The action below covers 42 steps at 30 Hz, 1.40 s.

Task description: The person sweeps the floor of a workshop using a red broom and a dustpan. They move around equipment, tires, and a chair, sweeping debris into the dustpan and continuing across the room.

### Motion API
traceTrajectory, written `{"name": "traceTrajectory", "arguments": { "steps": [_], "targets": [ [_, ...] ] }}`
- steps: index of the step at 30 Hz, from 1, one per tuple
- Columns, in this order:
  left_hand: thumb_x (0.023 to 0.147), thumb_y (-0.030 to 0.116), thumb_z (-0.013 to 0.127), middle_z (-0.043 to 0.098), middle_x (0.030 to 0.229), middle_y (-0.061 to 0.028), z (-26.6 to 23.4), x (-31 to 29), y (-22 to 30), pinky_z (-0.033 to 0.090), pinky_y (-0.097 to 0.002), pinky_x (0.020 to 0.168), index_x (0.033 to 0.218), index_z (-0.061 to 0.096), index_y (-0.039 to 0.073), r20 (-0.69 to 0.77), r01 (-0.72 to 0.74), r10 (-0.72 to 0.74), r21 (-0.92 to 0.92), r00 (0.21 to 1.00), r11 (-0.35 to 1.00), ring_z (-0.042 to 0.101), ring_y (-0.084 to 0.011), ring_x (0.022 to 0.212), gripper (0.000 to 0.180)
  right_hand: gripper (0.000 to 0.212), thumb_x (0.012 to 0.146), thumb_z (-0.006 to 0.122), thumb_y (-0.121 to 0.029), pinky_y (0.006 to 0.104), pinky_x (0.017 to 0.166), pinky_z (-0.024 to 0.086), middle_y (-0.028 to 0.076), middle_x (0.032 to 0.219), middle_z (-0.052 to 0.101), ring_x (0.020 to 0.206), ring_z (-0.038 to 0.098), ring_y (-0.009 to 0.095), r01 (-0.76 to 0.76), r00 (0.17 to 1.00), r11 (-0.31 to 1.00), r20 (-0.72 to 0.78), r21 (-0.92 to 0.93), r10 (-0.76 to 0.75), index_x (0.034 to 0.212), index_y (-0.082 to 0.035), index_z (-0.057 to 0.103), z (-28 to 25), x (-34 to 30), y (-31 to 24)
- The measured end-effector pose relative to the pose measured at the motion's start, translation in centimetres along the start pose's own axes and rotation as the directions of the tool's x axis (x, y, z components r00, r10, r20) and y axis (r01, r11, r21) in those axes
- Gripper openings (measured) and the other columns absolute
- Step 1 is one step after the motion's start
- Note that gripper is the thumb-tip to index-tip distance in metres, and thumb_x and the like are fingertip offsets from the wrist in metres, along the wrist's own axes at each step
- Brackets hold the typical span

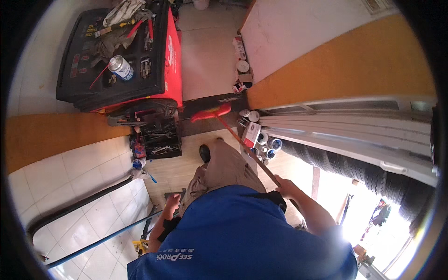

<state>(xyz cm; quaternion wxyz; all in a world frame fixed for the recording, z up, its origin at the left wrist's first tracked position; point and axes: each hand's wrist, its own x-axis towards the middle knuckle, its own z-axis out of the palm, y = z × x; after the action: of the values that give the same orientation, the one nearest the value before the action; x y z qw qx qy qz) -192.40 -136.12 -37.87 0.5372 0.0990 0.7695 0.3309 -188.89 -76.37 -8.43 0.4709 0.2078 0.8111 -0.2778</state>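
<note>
My right hand (288,187) is closed round the long wooden handle of a broom (232,132). The handle slants forward and left from my right side. Its red head, with some yellow-green in it, rests over the dark strip of floor at the doorway. My left hand (172,203) hangs by my left hip with its fingers curled in, and nothing shows in it. Close behind it runs a thin blue pole or hose (116,228); I cannot tell whether they touch.
At front left stands a red and black tool cart (173,70) with a spray can (121,68) and gloves on top. A tool tray (161,135) sits below it. Cans (274,143) and a box (251,134) line the right, near a row of tyres (340,163). Bottles and boxes (242,66) lie along the wall ahead.
</note>
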Motion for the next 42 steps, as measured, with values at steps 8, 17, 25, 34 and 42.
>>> {"name": "traceTrajectory", "arguments": {
  "steps": [8, 17, 25, 34, 42],
  "targets": [
    [0.086, 0.027, 0.058, 0.054, 0.074, 0.0013, -5.6, 2.2, 18.9, 0.038, -0.0241, 0.044, 0.103, 0.062, 0.012, -0.283, 0.186, -0.468, -0.657, 0.837, 0.731, 0.050, -0.0103, 0.059, 0.023, 0.067, 0.082, 0.059, -0.019, 0.0424, 0.075, 0.050, 0.024, 0.098, 0.062, 0.092, 0.060, 0.038, -0.183, 0.982, 0.963, -0.003, 0.199, 0.188, 0.141, -0.014, 0.028, 4.7, -2.3, 2.6],
    [0.085, 0.025, 0.059, 0.059, 0.087, -0.0035, 5.6, 0.3, 9.5, 0.044, -0.0305, 0.056, 0.115, 0.058, 0.013, -0.251, 0.108, -0.236, -0.436, 0.939, 0.893, 0.055, -0.0150, 0.075, 0.032, 0.071, 0.079, 0.062, -0.017, 0.0408, 0.081, 0.048, 0.026, 0.103, 0.060, 0.097, 0.059, 0.037, 0.020, 0.995, 0.997, 0.100, 0.081, -0.029, 0.142, -0.015, 0.028, 5.7, -4.9, 15.2],
    [0.084, 0.020, 0.062, 0.062, 0.108, -0.0137, 25.6, -8.0, 17.7, 0.047, -0.0362, 0.082, 0.118, 0.057, 0.005, -0.231, 0.145, -0.395, -0.677, 0.889, 0.721, 0.058, -0.0244, 0.101, 0.036, 0.070, 0.077, 0.062, -0.019, 0.0440, 0.078, 0.048, 0.025, 0.099, 0.062, 0.094, 0.059, 0.040, 0.249, 0.968, 0.967, -0.012, -0.057, -0.250, 0.140, -0.015, 0.032, 3.8, 3.3, 19.2],
    [0.089, 0.030, 0.056, 0.061, 0.081, -0.0030, 36.2, -11.7, 19.2, 0.043, -0.0267, 0.054, 0.118, 0.056, 0.006, -0.246, 0.103, -0.489, -0.806, 0.837, 0.582, 0.055, -0.0104, 0.070, 0.037, 0.077, 0.068, 0.061, -0.006, 0.0474, 0.075, 0.050, 0.030, 0.096, 0.060, 0.091, 0.060, 0.042, 0.330, 0.919, 0.890, -0.107, -0.316, -0.379, 0.137, -0.004, 0.028, 7.0, 13.2, 15.6],
    [0.088, 0.033, 0.057, 0.065, 0.100, -0.0135, 43.8, -9.7, 20.2, 0.049, -0.0317, 0.071, 0.116, 0.058, 0.003, -0.529, 0.048, -0.488, -0.642, 0.695, 0.765, 0.062, -0.0193, 0.086, 0.041, 0.075, 0.074, 0.050, -0.005, 0.0482, 0.069, 0.048, 0.028, 0.086, 0.062, 0.081, 0.062, 0.041, 0.222, 0.974, 0.876, 0.047, -0.428, -0.223, 0.142, -0.013, 0.019, 10.4, 2.6, 27.7]
  ]
}}
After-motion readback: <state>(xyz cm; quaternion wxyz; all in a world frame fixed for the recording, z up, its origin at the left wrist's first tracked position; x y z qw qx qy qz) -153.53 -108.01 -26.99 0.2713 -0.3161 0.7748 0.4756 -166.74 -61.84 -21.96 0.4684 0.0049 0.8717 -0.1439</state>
